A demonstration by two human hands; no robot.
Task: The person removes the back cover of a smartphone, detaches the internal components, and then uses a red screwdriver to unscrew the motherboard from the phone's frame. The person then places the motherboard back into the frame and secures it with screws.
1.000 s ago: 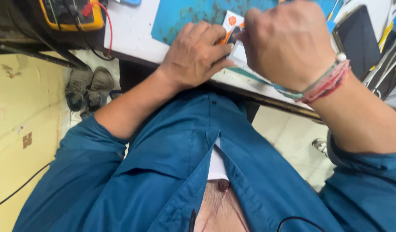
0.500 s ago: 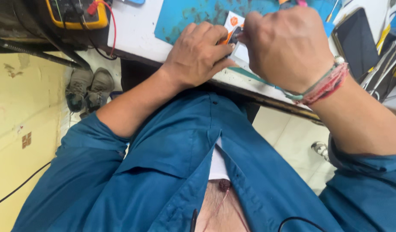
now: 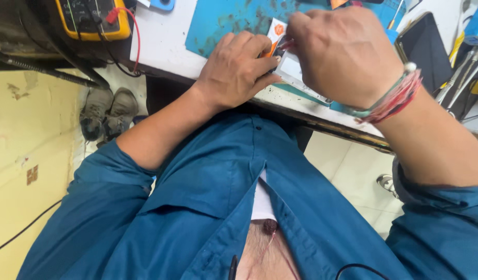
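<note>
My left hand (image 3: 238, 68) rests on the near edge of the white workbench (image 3: 161, 41), fingers curled over a thin orange tool and pressing on a small flat white device (image 3: 296, 70). Closed into a fist just to the right, my right hand (image 3: 342, 52) pinches something small at the device's top edge; what it pinches is hidden by the fingers. A white and orange card (image 3: 276, 28) pokes up between the two hands. Everything lies on a worn blue work mat (image 3: 223, 21). Bead and thread bracelets circle my right wrist.
A yellow multimeter (image 3: 91, 18) with red and black leads sits at the bench's far left. A dark phone (image 3: 423, 44) and metal tweezers (image 3: 464, 65) lie at the right. Under the bench are a pair of grey shoes (image 3: 106, 111) and a yellowish floor.
Both hands stay in the same spot over the device with only slight finger shifts; the view has barely moved.
</note>
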